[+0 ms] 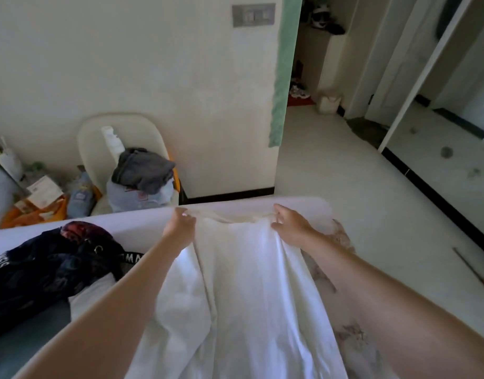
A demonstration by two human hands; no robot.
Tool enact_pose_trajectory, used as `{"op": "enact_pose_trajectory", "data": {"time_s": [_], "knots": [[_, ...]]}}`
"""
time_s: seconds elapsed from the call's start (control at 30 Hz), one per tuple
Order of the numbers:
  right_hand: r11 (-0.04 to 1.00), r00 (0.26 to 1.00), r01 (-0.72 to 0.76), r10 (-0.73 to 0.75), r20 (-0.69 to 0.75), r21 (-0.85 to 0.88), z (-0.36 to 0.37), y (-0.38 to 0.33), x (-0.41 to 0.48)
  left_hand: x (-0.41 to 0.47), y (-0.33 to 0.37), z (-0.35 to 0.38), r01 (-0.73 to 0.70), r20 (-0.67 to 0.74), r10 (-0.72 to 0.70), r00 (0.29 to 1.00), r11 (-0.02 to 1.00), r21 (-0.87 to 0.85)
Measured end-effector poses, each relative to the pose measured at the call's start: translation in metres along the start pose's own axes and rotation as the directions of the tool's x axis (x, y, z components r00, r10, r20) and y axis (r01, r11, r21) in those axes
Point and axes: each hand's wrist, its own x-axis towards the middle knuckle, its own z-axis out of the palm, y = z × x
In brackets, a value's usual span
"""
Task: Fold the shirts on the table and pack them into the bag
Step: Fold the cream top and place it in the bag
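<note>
A white shirt [243,291] lies stretched lengthwise down the white table [303,203], its far end near the table's back edge. My left hand [180,228] pinches the far left corner of the shirt. My right hand [291,227] grips the far right corner. Both arms reach forward over the cloth. A dark bag [57,263] with a printed strap and red patterned fabric lies on the table's left side, apart from the shirt.
A cream chair [98,140] behind the table holds a grey garment [142,170] and other clothes. Bags and clutter [30,192] sit on the floor at far left. Open floor and a doorway [331,119] lie to the right of the table.
</note>
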Motion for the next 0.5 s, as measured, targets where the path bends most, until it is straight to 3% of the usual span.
{"op": "enact_pose_trajectory", "data": {"time_s": [0.1,0.17,0.23,0.3,0.37,0.43,0.5], "knots": [[0.999,0.979,-0.039,0.04,0.198,-0.011,0.033,0.025,0.017,0.004,-0.021,0.03,0.002,0.086,-0.006,0.996,0.999,0.046],[0.999,0.975,0.007,0.004,0.222,-0.046,0.057,0.044,0.024,0.002,-0.033,0.048,0.006,0.151,-0.015,0.988,0.998,0.064],[0.997,0.991,0.02,-0.01,0.135,-0.071,0.072,0.056,0.024,-0.002,-0.043,0.068,-0.043,0.231,0.006,0.973,0.987,0.156],[0.994,0.999,-0.02,0.015,-0.049,-0.108,0.08,0.072,0.013,-0.01,-0.048,0.089,-0.2,0.282,0.127,0.951,0.949,0.245],[0.958,0.964,-0.188,0.138,-0.228,-0.217,0.085,0.093,-0.001,-0.018,-0.052,0.11,-0.402,0.335,0.294,0.895,0.859,0.319],[0.874,0.936,-0.344,0.291,-0.197,-0.344,0.093,0.114,-0.017,-0.03,-0.053,0.134,-0.542,0.425,0.388,0.818,0.766,0.345],[0.863,0.914,-0.398,0.401,-0.058,-0.31,0.104,0.128,-0.031,-0.045,-0.058,0.158,-0.64,0.547,0.4,0.736,0.673,0.37]]}}
